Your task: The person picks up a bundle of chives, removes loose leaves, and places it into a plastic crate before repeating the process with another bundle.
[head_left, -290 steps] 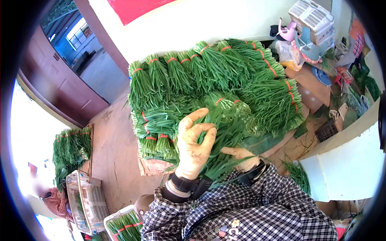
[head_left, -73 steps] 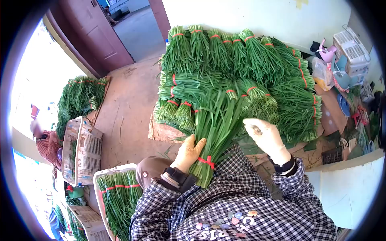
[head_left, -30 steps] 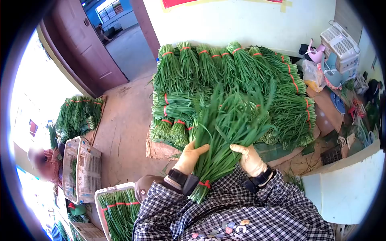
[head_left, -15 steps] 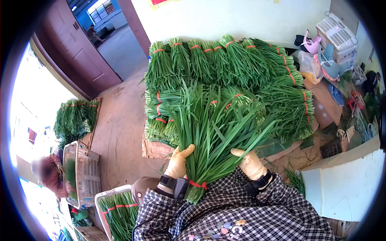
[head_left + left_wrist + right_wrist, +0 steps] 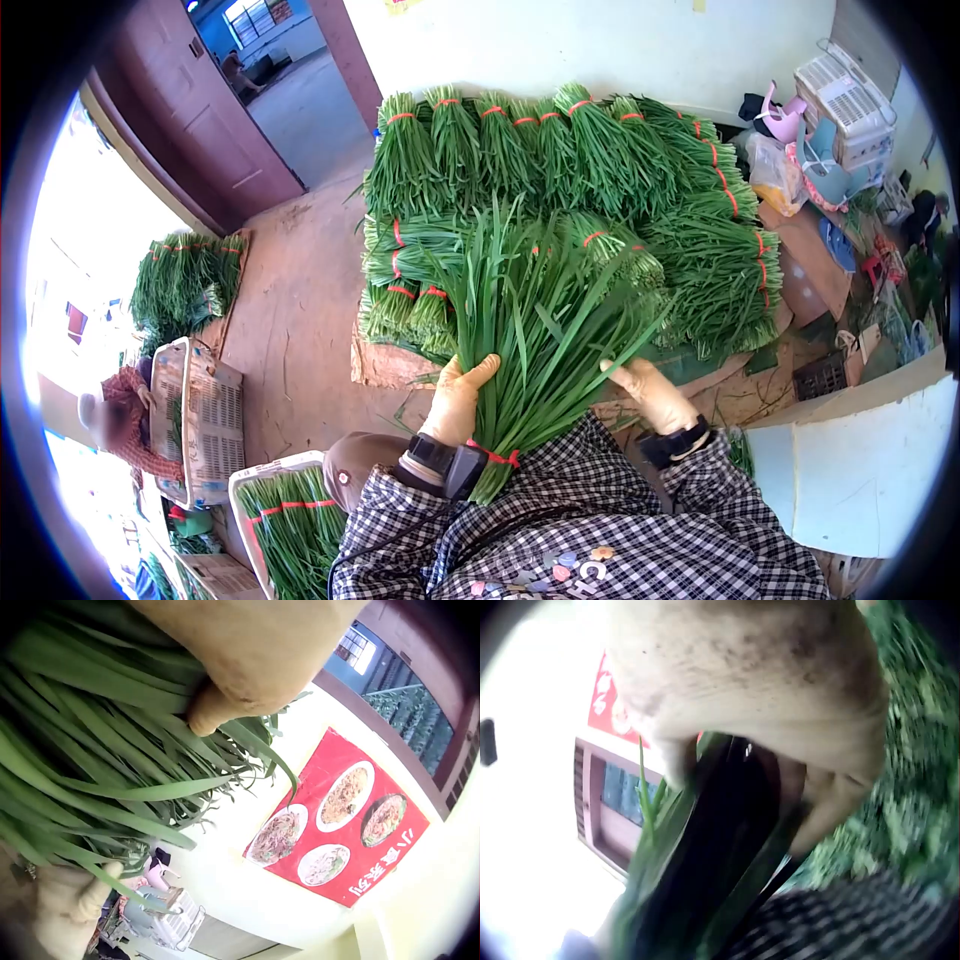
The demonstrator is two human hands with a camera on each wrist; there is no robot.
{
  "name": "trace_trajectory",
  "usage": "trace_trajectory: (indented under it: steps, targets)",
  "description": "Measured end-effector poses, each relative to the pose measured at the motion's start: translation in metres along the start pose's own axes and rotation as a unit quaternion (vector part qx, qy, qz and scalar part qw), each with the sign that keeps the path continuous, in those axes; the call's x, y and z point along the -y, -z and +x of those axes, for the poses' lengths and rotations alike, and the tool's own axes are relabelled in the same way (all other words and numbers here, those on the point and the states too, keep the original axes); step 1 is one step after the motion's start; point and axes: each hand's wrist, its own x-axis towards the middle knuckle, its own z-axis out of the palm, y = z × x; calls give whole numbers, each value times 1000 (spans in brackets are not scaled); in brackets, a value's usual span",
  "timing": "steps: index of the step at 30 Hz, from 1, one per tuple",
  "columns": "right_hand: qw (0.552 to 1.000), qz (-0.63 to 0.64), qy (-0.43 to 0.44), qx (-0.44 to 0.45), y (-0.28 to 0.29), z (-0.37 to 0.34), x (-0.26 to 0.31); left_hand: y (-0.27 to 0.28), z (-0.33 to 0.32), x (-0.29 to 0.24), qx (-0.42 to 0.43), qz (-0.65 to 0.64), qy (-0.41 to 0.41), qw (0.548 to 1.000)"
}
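A bunch of garlic chives (image 5: 535, 340) fans out over the lap, its cut ends low and bound by a red tie (image 5: 497, 456). My gloved left hand (image 5: 459, 400) grips the bunch's left side above the tie, thumb across the front and fingers hidden behind the leaves. At the right edge my gloved right hand (image 5: 655, 396) holds some outer leaves; in the right wrist view, dark leaves (image 5: 697, 847) pass between the thumb and curled fingers of the right hand (image 5: 757, 697). The left wrist view has the left thumb (image 5: 214, 709) lying on the leaves.
Tied chive bundles (image 5: 560, 160) are stacked ahead against the wall. A crate of bundles (image 5: 290, 515) stands by the left knee. Another person (image 5: 125, 425) is beside a white crate (image 5: 215, 430) at far left. A pale panel (image 5: 850, 470) stands at right.
Since the earlier frames, the right hand, apart from the bunch at first, has come to its leaves, then shifted outward to the right. The left hand keeps its hold. The leaf tops have spread.
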Motion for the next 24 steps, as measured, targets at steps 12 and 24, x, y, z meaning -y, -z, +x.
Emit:
trace_trajectory:
  steps: [12,24]
  targets:
    - [887,-201,345,-232,-6,-18,57,-25,-5,3,7,42,-26,999]
    - [853,-249,303,-345,-23,54,16,-16,-3,13,-7,68,-56,996]
